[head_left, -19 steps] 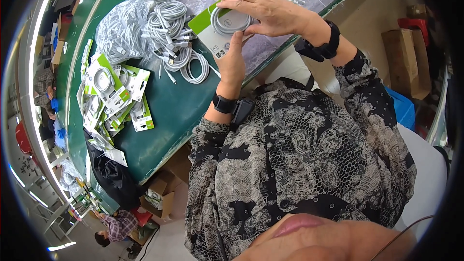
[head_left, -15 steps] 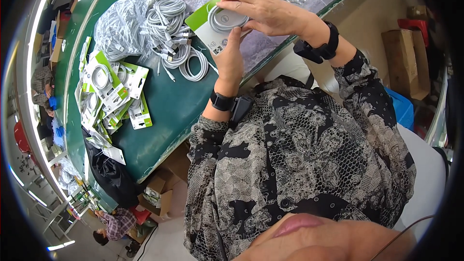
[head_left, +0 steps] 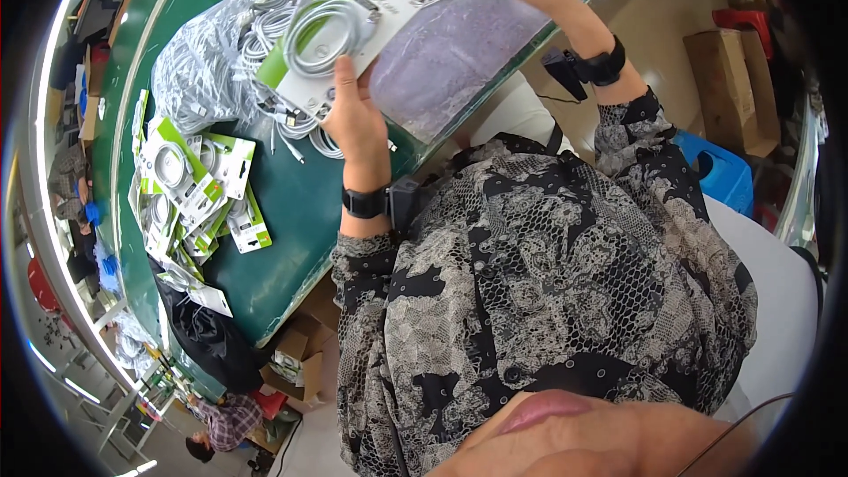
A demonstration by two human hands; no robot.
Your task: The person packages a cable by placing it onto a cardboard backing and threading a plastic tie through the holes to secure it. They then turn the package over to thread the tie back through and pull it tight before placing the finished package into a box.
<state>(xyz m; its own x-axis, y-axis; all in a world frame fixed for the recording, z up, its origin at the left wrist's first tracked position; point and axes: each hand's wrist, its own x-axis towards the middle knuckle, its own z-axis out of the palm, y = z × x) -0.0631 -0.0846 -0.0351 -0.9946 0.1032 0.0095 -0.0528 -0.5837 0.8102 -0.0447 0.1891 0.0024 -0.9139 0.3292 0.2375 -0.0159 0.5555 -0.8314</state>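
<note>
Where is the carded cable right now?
In the head view, the carded cable is upper left of centre, in the left hand, right of the plastic bag.

Along the near edge of the desk (head_left: 296, 212), bare green leaves passage between carded cables (head_left: 181, 185) and the left hand (head_left: 358, 124); toward the far edge, bagged cables (head_left: 208, 62) block it — past the held card (head_left: 322, 38), purple surface (head_left: 450, 62) lies open.

the card (head_left: 386, 28) looks papery, the cable (head_left: 356, 33) smooth plastic, the crinkled bag (head_left: 199, 66) glossy.
</note>
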